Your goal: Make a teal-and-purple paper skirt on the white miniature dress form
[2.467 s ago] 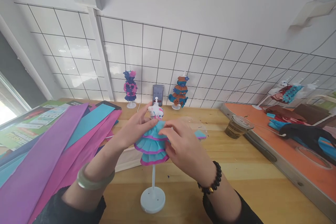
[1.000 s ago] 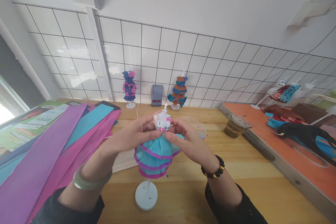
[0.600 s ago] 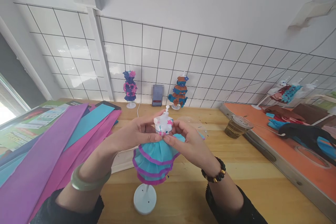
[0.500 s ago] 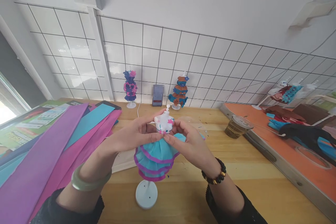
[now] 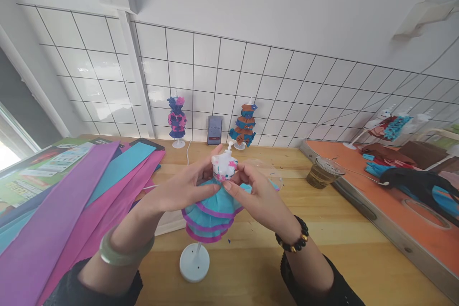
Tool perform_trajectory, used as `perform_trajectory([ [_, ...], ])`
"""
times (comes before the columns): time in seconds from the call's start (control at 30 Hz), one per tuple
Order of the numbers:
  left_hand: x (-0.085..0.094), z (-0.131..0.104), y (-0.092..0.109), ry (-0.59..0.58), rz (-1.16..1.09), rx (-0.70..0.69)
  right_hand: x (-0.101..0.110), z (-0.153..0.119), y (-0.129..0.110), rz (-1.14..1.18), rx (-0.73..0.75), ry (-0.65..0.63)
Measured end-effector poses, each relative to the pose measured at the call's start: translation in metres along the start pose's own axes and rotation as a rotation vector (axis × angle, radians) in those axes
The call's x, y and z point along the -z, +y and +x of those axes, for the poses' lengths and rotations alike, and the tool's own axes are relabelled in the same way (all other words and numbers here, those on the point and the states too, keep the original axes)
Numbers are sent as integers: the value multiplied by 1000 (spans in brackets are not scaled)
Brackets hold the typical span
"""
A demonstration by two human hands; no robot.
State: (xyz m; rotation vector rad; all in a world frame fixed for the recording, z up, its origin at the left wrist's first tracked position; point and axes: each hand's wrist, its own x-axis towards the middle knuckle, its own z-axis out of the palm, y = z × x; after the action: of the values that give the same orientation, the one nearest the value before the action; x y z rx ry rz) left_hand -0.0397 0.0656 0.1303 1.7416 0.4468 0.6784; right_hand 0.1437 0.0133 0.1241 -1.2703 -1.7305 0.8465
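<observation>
Your work, a small dress form (image 5: 224, 168) with a white floral bodice, stands at the middle of the dial in front of you, over the wooden counter (image 5: 251, 272). Its tiered turquoise skirt (image 5: 214, 215), edged in purple, flares out below your thumbs. The form leans, its top toward 1 o'clock and its round white base (image 5: 194, 263) toward 7 o'clock.

Your left hand (image 5: 188, 189) comes in from 8 o'clock, its grip closed on the form, thumb at the front of the waist and fingers reaching behind the bodice. Your right hand (image 5: 260, 196) comes in from 4 o'clock, its grip also closed on the waist, thumb in front. A pale bangle (image 5: 124, 251) circles your left wrist, a black bead bracelet (image 5: 294, 235) your right.

At 11 o'clock stands a navy-and-pink dressed form (image 5: 177, 119); at 12 o'clock, a phone (image 5: 214, 130) upright by the tiled wall (image 5: 222, 81); at 1 o'clock, a brown-and-teal dressed form (image 5: 245, 124). A lidded cup (image 5: 322, 174) sits at 3 o'clock, and purple, turquoise and pink fabric strips (image 5: 68, 215) spread from 8 to 10 o'clock.
</observation>
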Motion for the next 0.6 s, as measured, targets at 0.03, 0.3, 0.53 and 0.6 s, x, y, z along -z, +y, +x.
perform_trajectory([
  [0.03,0,0,-1,6,-8,-2,2,0,1,34,1,-38],
  [0.3,2,0,-4,72,49,32,14,1,1,-36,17,-36],
  [0.53,0,2,-2,96,70,21,10,-6,-7,-36,32,-30],
  [0.6,0,2,-1,99,85,26,10,-6,-9,-46,40,-28],
])
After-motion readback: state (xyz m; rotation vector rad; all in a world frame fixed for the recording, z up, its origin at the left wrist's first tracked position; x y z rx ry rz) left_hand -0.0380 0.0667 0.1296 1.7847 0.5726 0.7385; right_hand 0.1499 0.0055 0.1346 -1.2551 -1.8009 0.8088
